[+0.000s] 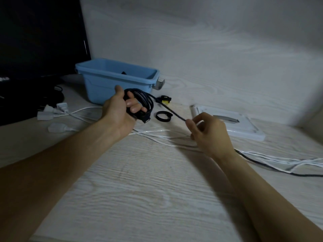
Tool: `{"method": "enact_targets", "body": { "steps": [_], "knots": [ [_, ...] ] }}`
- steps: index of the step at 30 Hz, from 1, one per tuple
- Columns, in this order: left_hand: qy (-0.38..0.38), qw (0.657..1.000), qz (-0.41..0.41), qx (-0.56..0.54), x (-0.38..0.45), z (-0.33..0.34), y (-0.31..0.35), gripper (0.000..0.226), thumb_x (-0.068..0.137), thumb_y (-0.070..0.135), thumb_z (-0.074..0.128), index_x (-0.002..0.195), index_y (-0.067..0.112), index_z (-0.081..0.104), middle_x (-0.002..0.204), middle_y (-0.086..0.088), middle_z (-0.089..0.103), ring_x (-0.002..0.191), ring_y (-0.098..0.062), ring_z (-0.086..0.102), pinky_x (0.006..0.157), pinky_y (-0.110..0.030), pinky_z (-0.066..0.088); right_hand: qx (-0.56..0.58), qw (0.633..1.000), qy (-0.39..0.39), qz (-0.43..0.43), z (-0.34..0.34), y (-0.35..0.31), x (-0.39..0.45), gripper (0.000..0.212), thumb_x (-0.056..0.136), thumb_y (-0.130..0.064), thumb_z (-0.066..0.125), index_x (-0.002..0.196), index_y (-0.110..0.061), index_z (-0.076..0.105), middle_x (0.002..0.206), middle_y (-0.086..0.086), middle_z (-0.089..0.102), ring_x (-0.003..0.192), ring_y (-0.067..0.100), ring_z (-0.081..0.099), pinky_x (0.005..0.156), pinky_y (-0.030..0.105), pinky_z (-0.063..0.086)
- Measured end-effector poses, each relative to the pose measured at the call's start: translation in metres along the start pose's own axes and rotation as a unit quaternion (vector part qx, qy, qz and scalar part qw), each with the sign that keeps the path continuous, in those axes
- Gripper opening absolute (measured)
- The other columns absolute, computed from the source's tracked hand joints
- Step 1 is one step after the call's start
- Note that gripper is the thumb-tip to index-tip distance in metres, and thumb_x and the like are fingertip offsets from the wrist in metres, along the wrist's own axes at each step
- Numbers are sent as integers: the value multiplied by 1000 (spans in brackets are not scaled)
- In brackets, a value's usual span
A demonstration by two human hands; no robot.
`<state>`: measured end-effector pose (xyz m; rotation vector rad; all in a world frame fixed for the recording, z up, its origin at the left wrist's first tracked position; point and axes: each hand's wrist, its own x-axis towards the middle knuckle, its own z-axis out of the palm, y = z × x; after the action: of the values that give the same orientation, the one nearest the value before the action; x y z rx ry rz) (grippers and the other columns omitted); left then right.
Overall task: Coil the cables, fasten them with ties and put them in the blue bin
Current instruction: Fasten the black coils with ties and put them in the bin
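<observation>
Before the blue bin (111,84), left hand (120,109) around the black cable coil (145,102), right hand (208,131) pinching its tail.

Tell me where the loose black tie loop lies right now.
In the head view, the black tie loop lies on the table near centre, between the left hand and the white lid, before the blue bin.

Left hand (120,109) grips a coiled black cable (143,102); right hand (208,131), at four o'clock, pinches its free strand.
</observation>
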<state>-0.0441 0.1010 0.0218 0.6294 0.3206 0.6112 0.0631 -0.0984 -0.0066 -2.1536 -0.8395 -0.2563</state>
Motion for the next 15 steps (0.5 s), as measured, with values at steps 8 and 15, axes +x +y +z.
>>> {"method": "enact_targets", "body": {
  "steps": [8, 15],
  "knots": [
    [-48, 997, 48, 47, -5, 4, -11, 32, 105, 24, 34, 78, 13, 46, 58, 1, 42, 49, -14, 40, 62, -31, 48, -11, 980, -137, -143, 12, -27, -18, 10, 89, -31, 73, 84, -24, 67, 61, -10, 62, 55, 6, 55, 53, 13, 37],
    [-98, 902, 213, 363, -13, 0, -31, 30, 106, 18, 38, 79, 15, 51, 63, 7, 59, 60, -12, 55, 79, -43, 50, 9, 961, -136, -241, 21, -43, -26, 13, 95, -22, 65, 89, -15, 74, 74, -5, 70, 65, 13, 59, 62, 22, 44]
  ]
}}
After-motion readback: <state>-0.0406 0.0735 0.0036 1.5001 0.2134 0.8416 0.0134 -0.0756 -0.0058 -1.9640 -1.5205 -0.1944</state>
